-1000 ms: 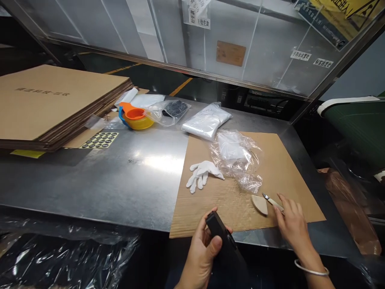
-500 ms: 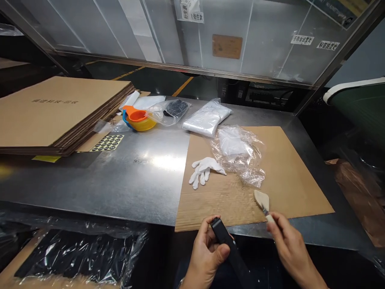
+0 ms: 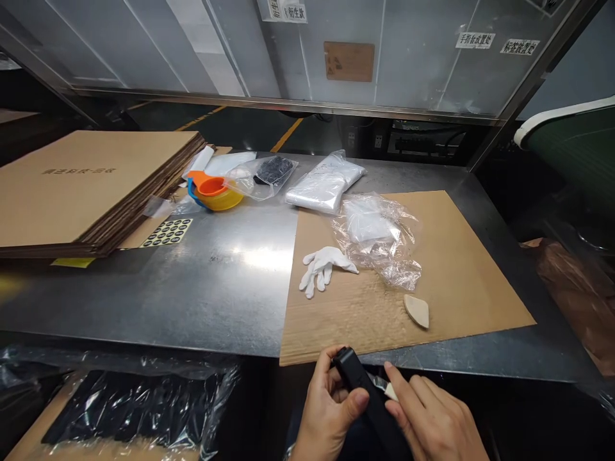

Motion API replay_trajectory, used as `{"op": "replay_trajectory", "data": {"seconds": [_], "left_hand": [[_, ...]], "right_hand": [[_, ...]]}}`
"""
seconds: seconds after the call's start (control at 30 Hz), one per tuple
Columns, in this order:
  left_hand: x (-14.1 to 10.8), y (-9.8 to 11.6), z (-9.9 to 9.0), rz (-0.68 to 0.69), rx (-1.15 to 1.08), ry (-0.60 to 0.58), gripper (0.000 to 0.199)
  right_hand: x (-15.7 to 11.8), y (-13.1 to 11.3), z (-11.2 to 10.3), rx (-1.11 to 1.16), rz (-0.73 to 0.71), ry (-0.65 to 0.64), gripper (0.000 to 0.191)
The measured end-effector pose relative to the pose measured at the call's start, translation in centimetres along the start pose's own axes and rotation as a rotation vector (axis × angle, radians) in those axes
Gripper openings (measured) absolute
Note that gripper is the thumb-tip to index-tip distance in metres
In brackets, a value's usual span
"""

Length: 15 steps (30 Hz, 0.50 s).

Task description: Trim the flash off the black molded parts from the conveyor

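Note:
My left hand (image 3: 331, 410) is closed around a long black plastic part (image 3: 358, 381), held tilted in front of the table edge with its lower end in shadow. In my right hand (image 3: 435, 416) is a small knife (image 3: 393, 390) with a white handle, pinched between thumb and fingers. Its short metal blade is at the right side of the black part; whether it touches I cannot tell. A beige wedge-shaped pad (image 3: 416, 311) lies on the cardboard sheet (image 3: 466, 269) beyond my right hand. Further left on the sheet is a white glove (image 3: 327, 267).
Crumpled clear plastic (image 3: 379, 230) and a packet of plastic bags (image 3: 327, 182) lie at the back. Orange and yellow scoops (image 3: 218, 192) stand beside a stack of flat cardboard (image 3: 96, 186). Below the table's left front are black parts (image 3: 134, 403) under plastic film.
My right hand has moved left and down, carrying the knife from the beige pad to the side of the black part. My left hand keeps its hold. The view has shifted slightly.

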State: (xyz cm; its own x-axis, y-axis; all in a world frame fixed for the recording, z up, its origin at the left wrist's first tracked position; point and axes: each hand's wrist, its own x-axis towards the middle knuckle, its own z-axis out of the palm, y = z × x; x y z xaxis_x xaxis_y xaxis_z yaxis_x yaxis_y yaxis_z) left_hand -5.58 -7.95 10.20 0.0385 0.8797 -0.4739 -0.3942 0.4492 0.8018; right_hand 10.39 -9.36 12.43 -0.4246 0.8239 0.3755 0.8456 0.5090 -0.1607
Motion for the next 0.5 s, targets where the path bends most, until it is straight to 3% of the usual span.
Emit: {"op": "replay_trajectory", "data": {"seconds": [0.5], "left_hand": [[-0.18,0.01,0.03,-0.006,0.001,0.005,0.071]], "right_hand": [[-0.10,-0.34,-0.08,-0.017,0.013,0.000,0.038]]}}
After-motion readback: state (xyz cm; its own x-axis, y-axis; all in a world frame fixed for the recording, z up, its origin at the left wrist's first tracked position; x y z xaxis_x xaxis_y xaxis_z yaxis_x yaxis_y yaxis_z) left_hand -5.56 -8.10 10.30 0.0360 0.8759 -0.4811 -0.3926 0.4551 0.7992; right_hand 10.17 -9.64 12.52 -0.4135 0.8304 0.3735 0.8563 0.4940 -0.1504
